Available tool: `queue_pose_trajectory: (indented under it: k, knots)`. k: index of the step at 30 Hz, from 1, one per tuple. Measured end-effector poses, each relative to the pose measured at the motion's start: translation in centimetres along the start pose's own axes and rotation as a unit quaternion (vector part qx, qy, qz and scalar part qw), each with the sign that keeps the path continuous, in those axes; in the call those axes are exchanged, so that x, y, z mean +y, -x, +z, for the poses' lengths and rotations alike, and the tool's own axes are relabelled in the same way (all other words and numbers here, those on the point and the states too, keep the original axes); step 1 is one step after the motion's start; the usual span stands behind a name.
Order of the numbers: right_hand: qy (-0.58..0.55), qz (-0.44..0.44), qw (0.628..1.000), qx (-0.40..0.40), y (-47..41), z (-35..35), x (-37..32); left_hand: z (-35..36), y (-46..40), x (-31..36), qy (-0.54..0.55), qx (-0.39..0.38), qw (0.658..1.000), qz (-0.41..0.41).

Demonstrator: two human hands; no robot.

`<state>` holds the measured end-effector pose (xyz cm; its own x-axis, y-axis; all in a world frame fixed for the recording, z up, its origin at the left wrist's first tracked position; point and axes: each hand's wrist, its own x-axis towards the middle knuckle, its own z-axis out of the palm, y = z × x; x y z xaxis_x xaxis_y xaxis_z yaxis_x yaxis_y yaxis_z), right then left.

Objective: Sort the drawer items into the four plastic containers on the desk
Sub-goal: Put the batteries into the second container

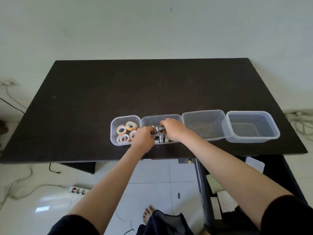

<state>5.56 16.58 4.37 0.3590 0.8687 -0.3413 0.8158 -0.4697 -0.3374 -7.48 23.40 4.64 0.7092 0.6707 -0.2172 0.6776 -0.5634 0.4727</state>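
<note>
Head view shows me four clear tubs in a row near the front edge of the dark surface (84, 99). First tub (113, 131), leftmost, holds tape rolls (130, 125). Second tub (169, 117) holds batteries (161, 138), and both my hands are over it, blocking most of its contents. My left hand (144, 136) has its grip curled around a small dark-tipped item I can't identify; my right hand (172, 128) pinches a battery (160, 128) at its end. Third tub (205, 124) and fourth tub (252, 127) sit to the right, touching each other. Below the front edge, I see a power strip (78, 190) and cables on the tiled floor (152, 175), and an open drawer (220, 192) with papers at right.
</note>
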Motion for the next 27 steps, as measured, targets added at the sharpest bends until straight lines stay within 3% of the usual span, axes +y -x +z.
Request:
queue_pose_trajectory:
  k: [8,16,23,27]
  knots:
    - [-0.044,-0.018,0.994,0.098,2.3,-0.6,1.7,1.4,1.9,1.0,0.063,0.044,0.997,0.025]
    - [-0.111,-0.080,0.974,0.183,11.5,-2.3,8.0,6.8,5.6,7.1,0.169,0.119,0.974,0.092]
    - [-0.131,-0.033,0.982,0.134,21.5,-1.1,20.2,17.1,10.3,17.5,0.205,0.066,0.970,0.112]
    - [-0.146,0.028,0.988,0.038,26.7,2.4,28.2,24.5,14.2,22.0,0.196,-0.042,0.976,0.082]
